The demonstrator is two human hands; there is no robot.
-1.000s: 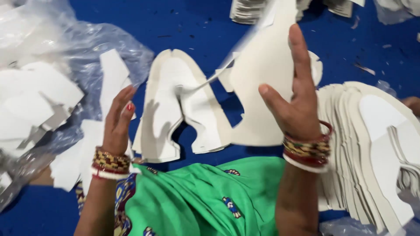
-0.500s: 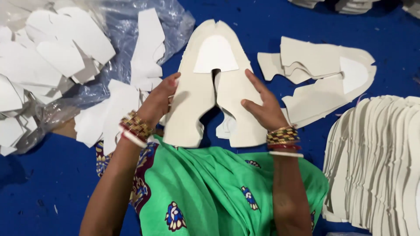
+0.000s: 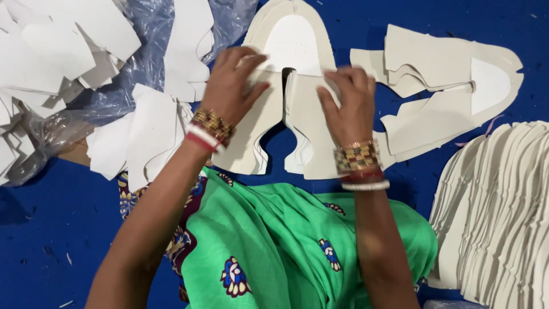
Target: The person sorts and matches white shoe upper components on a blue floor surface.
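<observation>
Scene: a person is sitting on a blue floor [image 3: 57, 229], looking down at both bare hands over a green patterned cloth [image 3: 286, 240] on the lap.
Piece in hand: an off-white stack of shoe-upper cutouts [image 3: 291, 74] is lying flat just beyond the lap, in the middle of the view.
Long axis: it is running near to far, rounded toe end far, two legs pointing near with a slot between them.
Left hand [image 3: 229, 86]: it is pressing flat on the left leg, grip released, fingers spread.
Right hand [image 3: 349, 103]: it is pressing on the right leg, fingertips curling at the slot edge; whether it is pinching a layer I cannot tell.
Nearer hand: both are equally near, one per leg.
Right side: a looser cutout pile [image 3: 452, 97] is lying just beside it, and a fanned stack of cutouts [image 3: 503, 212] is sitting at the near right.
Left side: white scrap pieces [image 3: 143, 137] are spilling from a clear plastic bag [image 3: 143, 34].
</observation>
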